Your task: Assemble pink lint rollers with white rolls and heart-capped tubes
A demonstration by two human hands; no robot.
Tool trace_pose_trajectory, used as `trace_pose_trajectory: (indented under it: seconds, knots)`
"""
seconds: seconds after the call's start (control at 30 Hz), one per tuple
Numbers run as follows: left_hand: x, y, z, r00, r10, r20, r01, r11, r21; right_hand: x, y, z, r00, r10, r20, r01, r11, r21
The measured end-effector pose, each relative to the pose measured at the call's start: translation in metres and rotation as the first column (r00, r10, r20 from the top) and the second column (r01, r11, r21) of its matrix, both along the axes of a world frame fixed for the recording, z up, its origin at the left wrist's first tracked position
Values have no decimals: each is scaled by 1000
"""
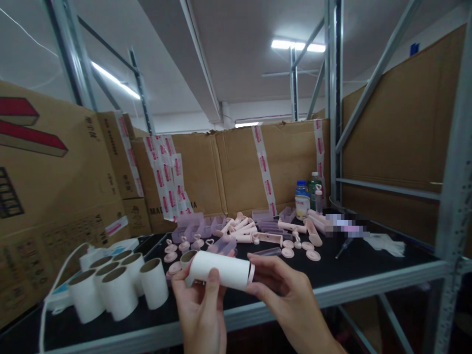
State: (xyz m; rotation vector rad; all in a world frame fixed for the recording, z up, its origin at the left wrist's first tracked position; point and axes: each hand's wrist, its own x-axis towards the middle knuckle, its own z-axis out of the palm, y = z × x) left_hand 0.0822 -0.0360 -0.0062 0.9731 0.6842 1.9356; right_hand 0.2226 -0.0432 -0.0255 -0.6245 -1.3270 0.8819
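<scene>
A white paper roll (221, 269) lies sideways above the front edge of the shelf. My left hand (201, 300) is wrapped round its left part, thumb across the front. At the roll's right end my right hand (283, 285) pinches a pale pink end piece (251, 273), with a narrow dark gap between it and the paper. Behind my left hand another white roll (188, 258) stands partly hidden. Several upright white rolls (120, 292) with brown cores stand to the left. Pink round caps (173, 268) lie close to my left fingers.
Pink handle parts (241, 228) and translucent purple covers (193, 227) are heaped at the back. Bottles (302, 199) stand at the back right. A power strip (61, 297) with a white cable lies left. Cardboard walls (236, 172) and metal posts (455, 206) enclose the black shelf.
</scene>
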Motion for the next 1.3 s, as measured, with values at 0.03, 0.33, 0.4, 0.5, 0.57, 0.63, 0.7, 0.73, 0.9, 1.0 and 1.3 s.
trace_pose_trajectory:
  seconds: [0.03, 0.33, 0.4, 0.5, 0.57, 0.63, 0.7, 0.73, 0.9, 1.0, 1.3]
  knots:
    - [-1, 0, 0, 1000, 7, -8, -7, 1000, 3, -3, -1, -2, 1000, -10, -19, 10, 1000, 8]
    - [-5, -3, 6, 999, 35, -23, -35, 999, 21, -18, -3, -15, 965, -260, 42, 247, 948, 202]
    - [-5, -7, 11, 999, 41, -21, -41, 999, 8, -19, -4, -14, 955, -288, 74, 262, 933, 245]
    - [-7, -14, 20, 997, -29, -67, 23, 997, -79, -19, -5, -12, 934, -329, 137, 261, 894, 363]
    - [-8, -19, 26, 983, -131, -131, 107, 979, -171, -17, -3, -10, 902, -390, 187, 260, 835, 485]
    - [-9, -22, 29, 949, -242, -204, 189, 950, -249, -14, 1, -11, 861, -441, 253, 231, 783, 578]
    - [-9, -23, 28, 900, -338, -276, 251, 919, -305, -10, 5, -12, 828, -435, 353, 151, 780, 607]
    - [-9, -22, 26, 879, -366, -306, 265, 908, -325, -8, 7, -13, 815, -422, 397, 113, 788, 605]
    - [-2, -15, 8, 849, -309, -429, 185, 933, -308, 0, 10, -13, 760, -443, 475, 89, 795, 600]
    - [1, -8, -1, 851, -216, -479, 121, 968, -222, 1, 9, -12, 748, -444, 492, 85, 801, 593]
    - [-2, -3, 2, 909, -267, -321, 157, 931, -331, 32, 22, 1, 624, -437, 648, 154, 882, 446]
